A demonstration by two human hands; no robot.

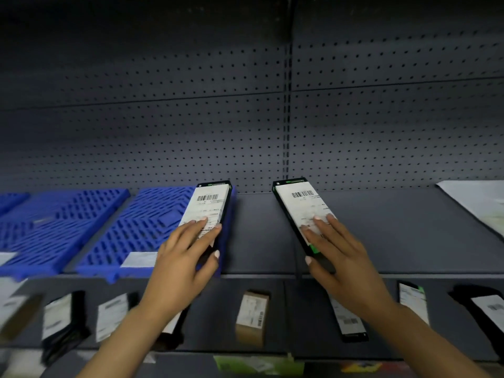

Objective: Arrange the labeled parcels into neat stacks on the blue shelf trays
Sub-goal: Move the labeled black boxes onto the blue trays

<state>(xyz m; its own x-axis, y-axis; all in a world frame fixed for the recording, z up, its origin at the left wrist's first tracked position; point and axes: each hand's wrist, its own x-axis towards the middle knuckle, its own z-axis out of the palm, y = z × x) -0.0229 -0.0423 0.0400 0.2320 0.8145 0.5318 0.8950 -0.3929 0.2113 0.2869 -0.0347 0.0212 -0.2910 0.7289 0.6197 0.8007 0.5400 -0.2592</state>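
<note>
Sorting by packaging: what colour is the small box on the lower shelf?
The small cardboard box is brown with a white label, seen in the head view.
</note>
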